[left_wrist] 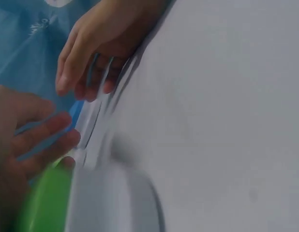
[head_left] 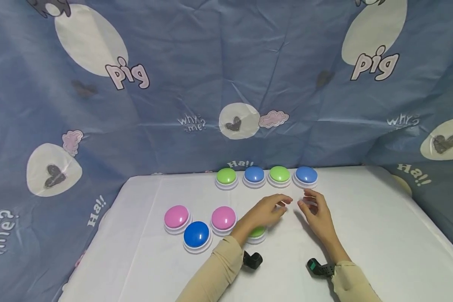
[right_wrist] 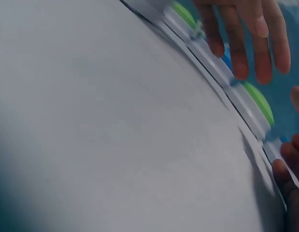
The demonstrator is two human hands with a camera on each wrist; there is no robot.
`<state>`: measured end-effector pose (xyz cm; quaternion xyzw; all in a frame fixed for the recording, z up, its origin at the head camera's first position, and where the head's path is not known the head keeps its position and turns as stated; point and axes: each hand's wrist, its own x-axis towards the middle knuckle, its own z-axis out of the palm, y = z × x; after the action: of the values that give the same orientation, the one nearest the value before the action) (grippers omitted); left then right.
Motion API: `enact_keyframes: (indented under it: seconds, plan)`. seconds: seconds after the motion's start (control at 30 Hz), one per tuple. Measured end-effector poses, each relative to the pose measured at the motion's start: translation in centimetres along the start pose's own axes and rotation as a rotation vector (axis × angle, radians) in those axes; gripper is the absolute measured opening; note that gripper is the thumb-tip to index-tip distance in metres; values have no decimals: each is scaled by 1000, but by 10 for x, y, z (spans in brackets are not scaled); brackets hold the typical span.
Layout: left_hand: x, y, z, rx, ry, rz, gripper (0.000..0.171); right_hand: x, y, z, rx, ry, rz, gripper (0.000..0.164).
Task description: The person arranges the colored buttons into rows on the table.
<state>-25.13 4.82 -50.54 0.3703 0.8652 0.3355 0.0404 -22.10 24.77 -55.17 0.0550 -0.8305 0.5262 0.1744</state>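
Note:
Over the table's middle, my left hand hovers with relaxed, slightly bent fingers and nothing in it. Just to its right is my right hand, also loosely curved and holding nothing; a small gap separates the two. Beneath the left wrist sits a green push button, partly hidden by the arm. Left of that arm are a pink button, a dark blue button and another pink button. In the left wrist view a green dome appears close to the left hand, blurred.
Along the table's back edge stands a row: a green button, a blue button, another green button and another blue button. A patterned blue cloth hangs behind the white table.

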Motion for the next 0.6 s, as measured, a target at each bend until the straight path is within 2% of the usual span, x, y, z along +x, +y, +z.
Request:
enact_keyframes:
  seconds: [0.1, 0.2, 0.43, 0.6]
  plan:
    - [-19, -2, -10, 28, 21, 28, 36, -13, -21, 5, 38, -48, -34, 46]
    - [-38, -5, -21, 67, 45, 26, 39, -23, -33, 15, 62, -89, -60, 48]
    - [-77, -13, -38, 158, 33, -20, 59, -38, -25, 37, 19, -188, -101, 54]
    - [-93, -16, -44, 228, 7, -46, 71, -46, -31, 44, -32, -222, -129, 59]
